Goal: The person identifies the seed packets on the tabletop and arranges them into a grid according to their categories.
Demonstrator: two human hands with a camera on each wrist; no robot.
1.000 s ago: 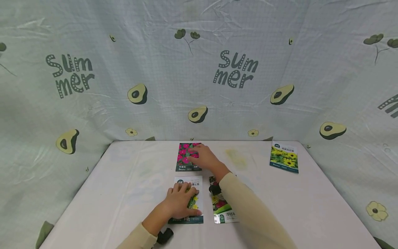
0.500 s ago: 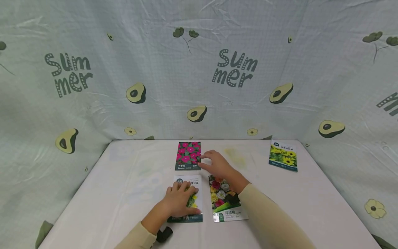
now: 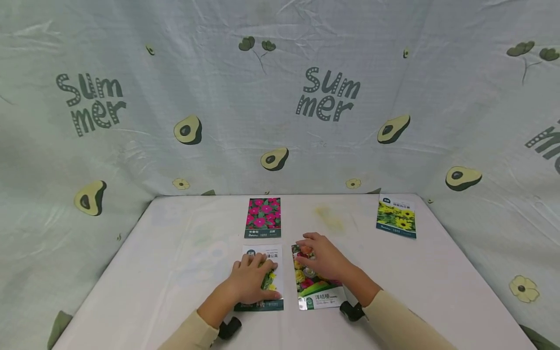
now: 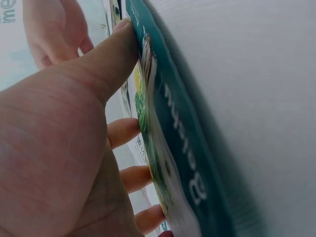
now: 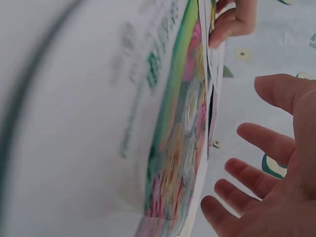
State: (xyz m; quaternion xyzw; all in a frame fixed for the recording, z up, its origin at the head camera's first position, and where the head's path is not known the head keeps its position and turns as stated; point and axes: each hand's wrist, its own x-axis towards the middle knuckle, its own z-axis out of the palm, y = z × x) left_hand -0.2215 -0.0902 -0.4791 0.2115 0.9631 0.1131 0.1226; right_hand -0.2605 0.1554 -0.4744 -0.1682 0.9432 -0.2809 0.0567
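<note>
Fingers spread, my left hand (image 3: 249,283) rests on a flower seed packet (image 3: 274,253) with yellow blooms and a dark green bottom band. In the left wrist view its thumb and fingertips touch the packet's face (image 4: 147,113), and the hand covers much of the print in the head view. Over the seed packet with multicoloured flowers (image 3: 322,297) hovers my right hand (image 3: 325,257), holding nothing. The right wrist view shows its fingers (image 5: 266,143) apart from that packet (image 5: 173,143). Behind the left packet lies a seed packet with pink flowers (image 3: 263,218).
A seed packet with yellow flowers (image 3: 396,216) lies at the table's back right corner. The white table (image 3: 183,272) meets a hanging cloth printed with avocados (image 3: 188,130) at its back edge. Dark wrist-worn devices (image 3: 229,328) sit by both wrists.
My right hand has drawn back from the pink flower packet, moving right and nearer to me, over the multicoloured packet. The left hand keeps its place on its packet.
</note>
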